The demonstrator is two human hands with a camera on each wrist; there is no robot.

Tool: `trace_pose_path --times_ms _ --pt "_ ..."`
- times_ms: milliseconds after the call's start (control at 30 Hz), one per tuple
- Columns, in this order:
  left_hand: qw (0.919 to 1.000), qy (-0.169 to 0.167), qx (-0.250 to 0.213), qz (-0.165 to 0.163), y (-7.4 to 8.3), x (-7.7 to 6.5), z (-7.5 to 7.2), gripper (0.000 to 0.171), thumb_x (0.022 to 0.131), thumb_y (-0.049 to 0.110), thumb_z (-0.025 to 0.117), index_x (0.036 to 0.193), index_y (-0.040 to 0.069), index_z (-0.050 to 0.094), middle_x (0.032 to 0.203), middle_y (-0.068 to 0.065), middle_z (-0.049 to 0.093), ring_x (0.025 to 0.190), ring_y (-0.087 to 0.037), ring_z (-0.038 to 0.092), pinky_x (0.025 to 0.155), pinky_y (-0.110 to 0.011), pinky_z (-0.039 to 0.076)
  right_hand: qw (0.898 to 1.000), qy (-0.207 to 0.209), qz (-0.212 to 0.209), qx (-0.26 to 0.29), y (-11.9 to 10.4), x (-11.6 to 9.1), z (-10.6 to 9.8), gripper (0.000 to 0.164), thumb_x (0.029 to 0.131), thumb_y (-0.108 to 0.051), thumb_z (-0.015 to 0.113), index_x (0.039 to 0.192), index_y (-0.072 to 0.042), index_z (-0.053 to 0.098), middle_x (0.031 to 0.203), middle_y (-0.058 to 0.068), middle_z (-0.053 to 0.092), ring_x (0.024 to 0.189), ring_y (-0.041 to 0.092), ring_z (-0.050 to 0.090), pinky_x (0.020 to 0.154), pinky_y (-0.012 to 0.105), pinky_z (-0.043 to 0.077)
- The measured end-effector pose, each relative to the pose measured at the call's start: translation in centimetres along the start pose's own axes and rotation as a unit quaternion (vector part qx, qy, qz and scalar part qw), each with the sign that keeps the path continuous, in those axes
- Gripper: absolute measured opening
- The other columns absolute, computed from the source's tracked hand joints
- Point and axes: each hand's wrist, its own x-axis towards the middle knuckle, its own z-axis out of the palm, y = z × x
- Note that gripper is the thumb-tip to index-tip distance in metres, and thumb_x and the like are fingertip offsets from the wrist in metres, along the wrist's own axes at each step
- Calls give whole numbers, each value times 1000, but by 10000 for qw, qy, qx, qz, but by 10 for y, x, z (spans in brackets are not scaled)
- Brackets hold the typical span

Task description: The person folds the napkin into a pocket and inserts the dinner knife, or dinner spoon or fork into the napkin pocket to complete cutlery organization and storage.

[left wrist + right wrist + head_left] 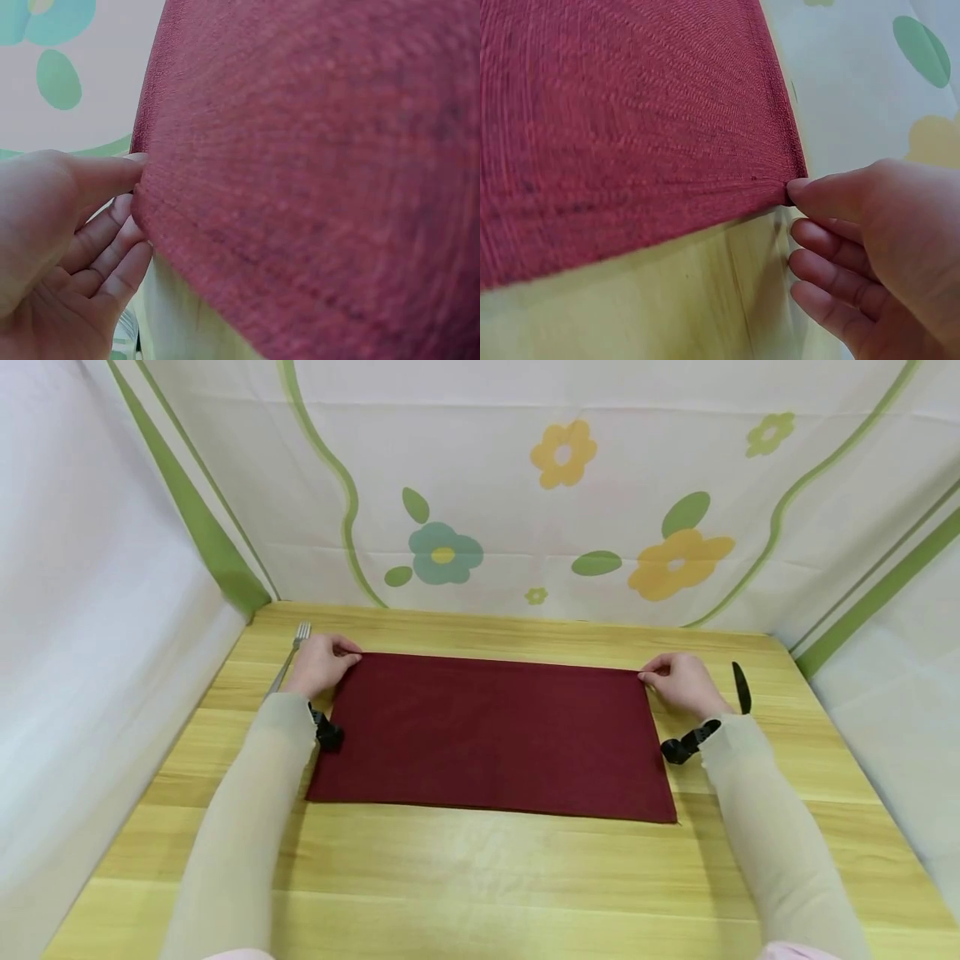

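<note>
A dark red cloth [495, 739], rectangular and smooth, spreads across the middle of the wooden table in the head view. Its far left corner is pinched between thumb and fingers of my left hand [322, 662]. At the far right corner, my right hand [682, 683] pinches the cloth the same way. In the left wrist view the cloth [315, 150] slopes away from the thumb tip, its hem running along the far edge. The right wrist view shows small creases in the cloth [645, 135] fanning out from the pinched corner.
A fork [302, 635] lies left of the cloth, partly hidden by my left hand and sleeve. To the right, beyond my right hand, lies a black knife [741, 687]. A white curtain with printed flowers [480, 460] stands along the table's [465, 877] far edge.
</note>
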Motion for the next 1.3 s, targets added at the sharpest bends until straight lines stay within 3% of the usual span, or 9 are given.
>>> trace_pose_path --times_ms 367,500,667,800,933,1067,1300 --pt "9998 -90 183 13 4 5 1 23 101 9 63 119 -4 71 114 -24 67 103 -37 61 89 -51 49 10000 74 49 38 -3 0 -1 27 101 -22 66 111 1 74 100 18 71 89 31 63 75 45 49" --pt "9997 -11 223 105 16 7 5 36 102 12 63 133 -4 63 127 -26 62 118 -41 57 97 -54 46 9995 61 173 266 -4 -7 -6 40 102 -30 65 124 3 69 115 24 69 100 35 63 82 48 50" --pt "9986 80 82 514 42 10 15 45 100 15 65 141 -2 57 137 -25 57 128 -41 51 104 -54 42 9984 179 326 417 -2 -24 -14 54 100 -40 66 132 5 64 123 27 66 108 39 63 86 51 51" --pt "9960 -1 -126 886 66 10 29 44 100 16 68 140 2 59 138 -20 59 128 -38 52 105 -52 42 9981 238 381 424 0 -40 -16 60 97 -47 69 131 3 66 120 24 68 105 34 66 79 36 54" --pt "9919 -202 -341 1203 88 8 48 42 100 16 68 139 4 61 138 -15 60 127 -35 53 104 -49 44 9974 224 421 540 2 -59 -17 62 95 -49 71 130 1 67 115 20 72 96 21 69 70 22 52" --pt "9884 -265 -433 1433 104 9 68 37 100 17 69 136 9 65 134 -9 63 124 -30 56 102 -46 45 9966 51 521 643 0 -80 -15 65 94 -50 72 133 1 65 115 17 72 95 14 67 71 21 52" --pt "9818 -642 -577 1691 128 6 102 38 100 21 69 136 9 65 135 -7 63 126 -27 56 102 -41 47 9968 -36 476 645 -7 -116 -9 63 92 -46 76 133 1 64 108 12 73 94 20 70 70 24 54"
